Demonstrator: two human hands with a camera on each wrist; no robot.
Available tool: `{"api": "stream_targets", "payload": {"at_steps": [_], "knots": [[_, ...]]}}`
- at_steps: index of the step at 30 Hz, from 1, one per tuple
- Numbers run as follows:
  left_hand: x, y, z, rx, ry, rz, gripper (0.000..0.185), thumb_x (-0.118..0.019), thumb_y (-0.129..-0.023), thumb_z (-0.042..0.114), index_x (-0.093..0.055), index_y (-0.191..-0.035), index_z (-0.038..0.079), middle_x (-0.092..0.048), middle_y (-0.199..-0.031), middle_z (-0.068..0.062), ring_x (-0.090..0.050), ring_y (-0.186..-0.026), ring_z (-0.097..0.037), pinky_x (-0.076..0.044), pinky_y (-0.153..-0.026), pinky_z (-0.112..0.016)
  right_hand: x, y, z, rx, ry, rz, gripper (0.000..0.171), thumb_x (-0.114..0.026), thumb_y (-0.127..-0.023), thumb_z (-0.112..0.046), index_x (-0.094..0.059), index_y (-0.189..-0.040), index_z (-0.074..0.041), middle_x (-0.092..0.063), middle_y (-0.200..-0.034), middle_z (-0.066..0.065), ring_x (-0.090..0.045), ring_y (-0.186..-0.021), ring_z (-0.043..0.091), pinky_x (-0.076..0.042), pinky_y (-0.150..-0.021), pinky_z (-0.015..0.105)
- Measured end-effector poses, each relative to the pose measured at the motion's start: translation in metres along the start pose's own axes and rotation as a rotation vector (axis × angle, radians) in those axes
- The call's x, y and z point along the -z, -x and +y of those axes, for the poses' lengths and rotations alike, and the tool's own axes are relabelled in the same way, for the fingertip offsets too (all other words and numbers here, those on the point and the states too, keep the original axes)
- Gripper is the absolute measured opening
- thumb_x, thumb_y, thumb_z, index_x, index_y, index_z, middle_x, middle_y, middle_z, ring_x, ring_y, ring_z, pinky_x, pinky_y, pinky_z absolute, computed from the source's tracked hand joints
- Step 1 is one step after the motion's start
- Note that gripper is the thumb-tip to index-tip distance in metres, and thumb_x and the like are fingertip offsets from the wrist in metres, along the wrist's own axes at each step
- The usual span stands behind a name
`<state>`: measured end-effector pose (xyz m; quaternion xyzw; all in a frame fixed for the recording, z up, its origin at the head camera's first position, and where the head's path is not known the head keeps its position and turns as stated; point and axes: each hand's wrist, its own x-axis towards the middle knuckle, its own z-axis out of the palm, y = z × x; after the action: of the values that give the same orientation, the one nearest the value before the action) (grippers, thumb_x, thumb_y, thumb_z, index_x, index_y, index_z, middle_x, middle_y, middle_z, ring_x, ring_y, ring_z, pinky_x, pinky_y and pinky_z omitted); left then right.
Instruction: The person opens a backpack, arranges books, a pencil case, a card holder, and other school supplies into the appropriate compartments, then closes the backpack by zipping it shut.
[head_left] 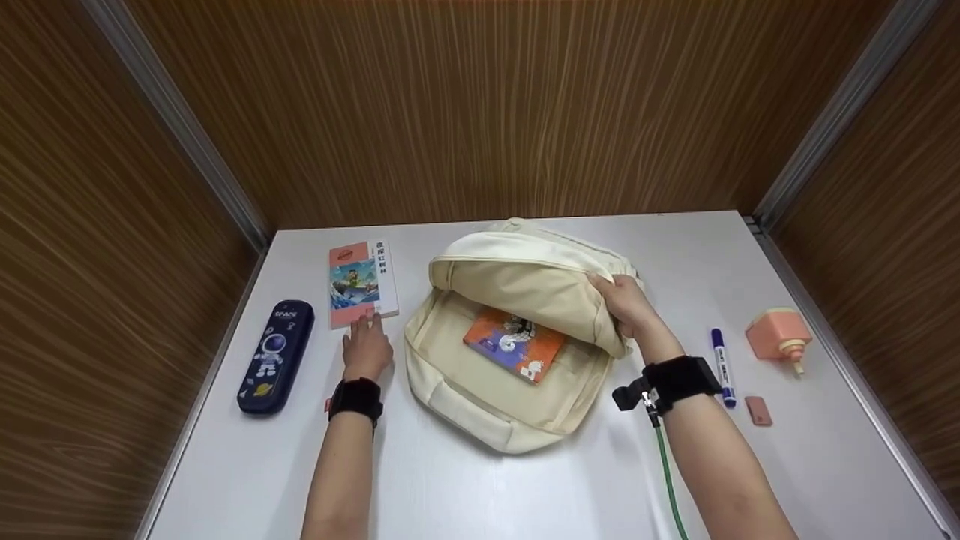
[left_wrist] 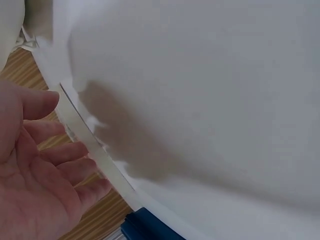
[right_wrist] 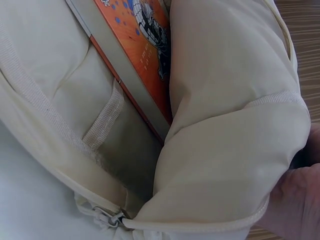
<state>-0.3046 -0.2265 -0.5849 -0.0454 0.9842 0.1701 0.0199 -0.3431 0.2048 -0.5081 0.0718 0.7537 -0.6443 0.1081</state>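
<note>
Currently left hand (head_left: 367,350) lies flat on the table (head_left: 525,487), fingers relaxed, fingertips touching the near edge of the pink book (head_left: 361,283). Right hand (head_left: 626,304) pinches the cream backpack (head_left: 517,337) flap, holding it up; orange book (head_left: 515,343) sits inside.

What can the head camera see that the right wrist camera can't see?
Only the head view shows the left hand touching the pink book, the dark blue pencil case, the blue marker, the small eraser and the peach-coloured dispenser on the white table. Only the right wrist view shows the zipper pull and the inner pocket's webbing edge. Both show the cream backpack, its flap held up by the right hand, with the orange book inside.
</note>
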Motion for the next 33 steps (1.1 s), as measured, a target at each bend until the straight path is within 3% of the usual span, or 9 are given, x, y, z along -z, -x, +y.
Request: {"api": "stream_targets", "payload": {"at_steps": [8, 24, 29, 33], "knots": [[0.003, 0.015, 0.004, -0.029, -0.067, -0.031, 0.046, -0.05, -0.092, 0.001, -0.047, -0.136, -0.01, -0.048, -0.132, -0.032, -0.042, -0.127, -0.043, -0.031, -0.101, -0.066, -0.002, -0.001, 0.0, 0.011, -0.04, -0.018, 0.031, -0.052, -0.102, -0.032, -0.058, -0.092, -0.003, -0.06, -0.071, -0.004, -0.06, -0.063, 0.007, -0.052, -0.06, 0.024], [-0.014, 0.06, -0.002, -0.087, -0.151, 0.105, 0.039, -0.053, -0.093, 0.0, -0.055, -0.131, -0.01, -0.048, -0.129, -0.034, -0.058, -0.11, -0.042, -0.039, -0.094, -0.065, -0.004, -0.003, 0.001, 0.0, -0.028, -0.006, 0.03, -0.052, -0.102, -0.032, -0.056, -0.093, -0.004, -0.058, -0.073, -0.004, -0.059, -0.064, 0.007, -0.051, -0.061, 0.024], [-0.01, 0.076, -0.004, -0.093, -0.133, 0.084, 0.04, -0.055, -0.092, -0.001, -0.054, -0.131, -0.011, -0.049, -0.13, -0.034, -0.061, -0.106, -0.041, -0.042, -0.091, -0.066, -0.004, -0.003, 0.003, 0.01, -0.051, -0.019, 0.03, -0.053, -0.102, -0.031, -0.058, -0.09, -0.004, -0.059, -0.07, -0.004, -0.06, -0.062, 0.007, -0.052, -0.059, 0.024], [-0.001, 0.085, -0.004, -0.097, -0.111, 0.04, 0.038, -0.055, -0.094, 0.0, -0.054, -0.13, -0.012, -0.051, -0.127, -0.034, -0.065, -0.093, -0.043, -0.044, -0.087, -0.065, -0.005, -0.002, 0.002, 0.018, -0.063, -0.032, 0.03, -0.053, -0.102, -0.031, -0.058, -0.091, -0.003, -0.06, -0.07, -0.004, -0.06, -0.062, 0.007, -0.052, -0.059, 0.024]]}}
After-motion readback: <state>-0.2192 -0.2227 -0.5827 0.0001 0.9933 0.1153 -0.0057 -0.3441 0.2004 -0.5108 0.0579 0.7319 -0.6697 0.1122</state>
